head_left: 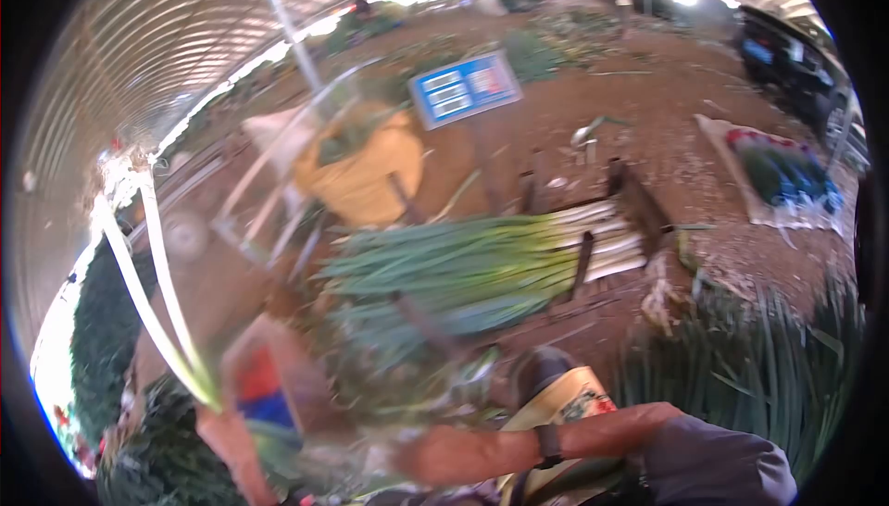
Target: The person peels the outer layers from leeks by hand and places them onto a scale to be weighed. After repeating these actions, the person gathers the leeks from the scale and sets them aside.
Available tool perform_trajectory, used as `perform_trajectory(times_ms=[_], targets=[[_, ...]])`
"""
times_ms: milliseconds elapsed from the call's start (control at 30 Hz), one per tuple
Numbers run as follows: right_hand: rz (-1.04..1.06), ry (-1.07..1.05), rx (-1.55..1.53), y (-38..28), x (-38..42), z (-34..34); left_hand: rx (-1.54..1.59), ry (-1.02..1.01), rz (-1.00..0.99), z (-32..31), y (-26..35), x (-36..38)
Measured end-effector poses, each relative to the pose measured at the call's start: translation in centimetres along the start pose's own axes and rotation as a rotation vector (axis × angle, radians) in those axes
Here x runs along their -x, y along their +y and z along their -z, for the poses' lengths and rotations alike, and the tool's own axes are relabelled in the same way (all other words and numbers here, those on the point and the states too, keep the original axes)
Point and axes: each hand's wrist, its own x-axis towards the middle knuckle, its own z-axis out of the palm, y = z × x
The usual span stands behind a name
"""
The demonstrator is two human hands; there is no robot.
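Observation:
My left hand [227, 446] is closed around the green part of two long green onions [153, 298]. Their white stalks slant up to the left, with the roots at the top. My right hand [417, 457], below a dark wristband, reaches left over the waste leaves and is smeared by motion; its fingers cannot be made out. In front of me a stack of green onions [463, 261] lies in a low rack [639, 200], white ends to the right and leaves to the left.
Behind the rack stands a blue and white sign [466, 89] beside a yellow sack [366, 173]. More green onions [741, 358] are heaped at lower right. Farther right are a wrapped bundle [778, 173] and a dark car [796, 66]. A leafy pile [171, 450] lies at lower left.

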Motion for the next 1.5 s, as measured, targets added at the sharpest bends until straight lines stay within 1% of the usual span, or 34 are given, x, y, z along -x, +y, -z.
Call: perform_trajectory(times_ms=[33, 100, 133, 167, 233, 267, 300, 367, 400, 467, 500, 533, 600, 633, 667, 700, 800, 900, 1000, 1100, 1133, 1233, 1267, 1300, 1333, 1367, 1400, 1467, 1500], targets=[[0.035, 0.123, 0.048, 0.4, -2.1, 3.1, -0.099, 0.125, -0.279, -0.9, -0.4, -0.4], [0.006, 0.177, 0.122, 1.4, -4.3, 7.9, -0.142, -0.017, -0.269, -1.1, 4.9, -0.3], [0.048, 0.284, 0.187, 2.3, -5.1, 10.2, -0.178, -0.085, -0.268, -1.2, 7.5, -0.2], [0.094, 0.388, 0.250, 3.5, -5.6, 12.2, -0.235, -0.127, -0.347, -1.7, 9.6, -0.3], [0.103, 0.422, 0.418, 6.2, -6.1, 15.1, -0.349, -0.207, -0.505, -3.3, 13.2, -0.3], [0.064, 0.409, 0.459, 8.1, -5.8, 15.1, -0.384, -0.146, -0.656, -4.0, 15.1, 0.1], [0.040, 0.375, 0.503, 9.4, -5.3, 16.7, -0.386, -0.176, -0.707, -5.2, 16.5, -0.2], [0.024, 0.354, 0.759, 13.6, -4.4, 18.5, -0.401, -0.229, -0.800, -7.2, 18.9, -0.9], [-0.052, 0.275, 0.790, 15.2, -3.6, 19.5, -0.435, -0.200, -0.887, -7.9, 20.4, -1.1], [-0.214, 0.123, 0.829, 17.5, -0.9, 21.8, -0.363, -0.157, -0.976, -9.4, 23.3, -1.4], [-0.345, 0.018, 0.613, 18.8, 0.1, 23.7, -0.331, -0.143, -1.021, -10.1, 24.7, -1.3], [-0.467, -0.085, 0.391, 19.9, 1.4, 25.4, -0.273, -0.159, -1.028, -10.7, 26.1, -1.2], [-0.176, 0.082, 0.587, 25.0, 6.8, 25.0, -0.270, -0.209, -1.054, -12.7, 28.2, -1.1], [-0.216, 0.100, 0.577, 26.4, 8.1, 24.9, -0.270, -0.235, -1.064, -13.9, 29.2, -0.8], [-0.256, 0.119, 0.565, 27.5, 9.1, 24.8, -0.300, -0.221, -1.061, -15.3, 30.2, -0.3], [-0.298, 0.136, 0.551, 28.7, 10.4, 24.6, -0.255, -0.240, -1.068, -16.7, 31.1, 0.1], [-0.500, -0.022, 0.632, 33.1, 15.8, 23.1, -0.125, -0.315, -1.082, -20.9, 33.4, 1.8], [-0.591, -0.063, 0.589, 31.6, 18.7, 24.8, -0.040, -0.408, -1.075, -25.6, 34.7, 4.8], [-0.462, 0.093, 0.623, 34.1, 24.3, 22.5, -0.031, -0.519, -1.067, -29.8, 35.1, 8.6], [-0.591, 0.024, 0.619, 34.6, 28.9, 20.7, -0.038, -0.616, -1.053, -33.1, 34.7, 12.0], [-0.683, -0.038, 0.555, 34.9, 30.4, 20.2, -0.029, -0.642, -1.043, -34.0, 34.4, 13.3], [-0.671, -0.042, 0.603, 34.0, 33.6, 19.2, -0.050, -0.783, -0.981, -37.0, 32.5, 17.4], [-0.841, -0.207, 0.524, 33.7, 34.2, 18.9, -0.048, -0.810, -0.967, -38.2, 31.7, 18.9], [-0.850, -0.238, 0.554, 33.3, 35.0, 18.6, -0.045, -0.834, -0.952, -38.2, 32.1, 19.7], [-0.858, -0.268, 0.585, 32.7, 35.9, 18.4, -0.007, -0.927, -0.923, -37.8, 32.0, 20.4], [-0.861, -0.300, 0.614, 32.1, 36.8, 18.4, 0.031, -0.941, -0.915, -37.4, 31.9, 20.9], [-0.983, -0.378, 0.534, 34.6, 42.4, 15.0, 0.068, -0.953, -0.904, -36.9, 32.2, 21.2], [-0.856, -0.190, 0.598, 34.4, 43.5, 14.9, 0.109, -0.969, -0.890, -36.5, 32.6, 21.2], [-0.844, -0.160, 0.591, 34.2, 43.5, 15.0, 0.112, -0.978, -0.884, -36.5, 32.7, 21.0]])
